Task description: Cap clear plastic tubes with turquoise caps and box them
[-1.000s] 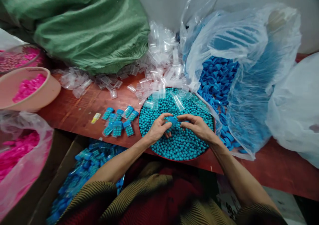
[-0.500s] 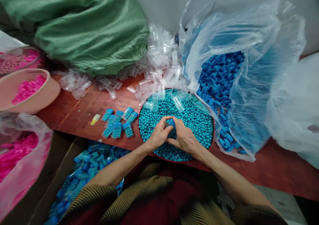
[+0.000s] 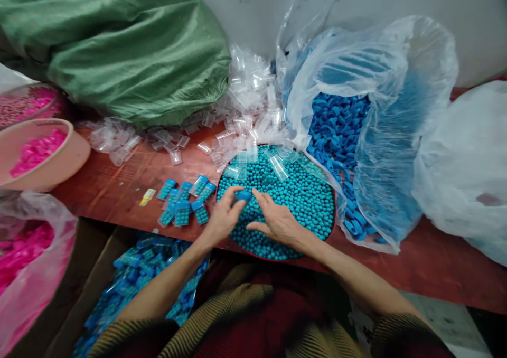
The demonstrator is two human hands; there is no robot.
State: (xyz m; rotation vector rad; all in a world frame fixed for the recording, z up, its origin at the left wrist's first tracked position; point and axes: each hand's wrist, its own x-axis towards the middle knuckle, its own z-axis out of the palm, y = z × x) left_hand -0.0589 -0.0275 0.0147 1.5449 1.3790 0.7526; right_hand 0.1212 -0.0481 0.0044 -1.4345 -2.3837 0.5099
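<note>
Over the left part of a round red-rimmed tray of teal beads (image 3: pixel 304 210), my left hand (image 3: pixel 224 215) holds a small container with a blue cap (image 3: pixel 243 195) between thumb and fingers. Beside it, my right hand (image 3: pixel 277 220) has its thumb and fingers apart and nothing between them. Left of the tray, several capped containers filled with teal beads (image 3: pixel 182 213) lie on the red table (image 3: pixel 114 189). Clear empty containers (image 3: pixel 245 120) are heaped behind the tray, and a few rest on the beads.
A plastic bag of blue caps (image 3: pixel 338 131) stands at the right, beside a white bag (image 3: pixel 463 162). Behind is a green sack (image 3: pixel 138 57). Pink pieces fill a bowl (image 3: pixel 67 162) at the left. Below the table edge, a box holds filled blue containers (image 3: pixel 138 273).
My hands have come apart. The left hand has moved left with the blue-capped container, and the right hand has let go and opened. The whole view has shifted slightly.
</note>
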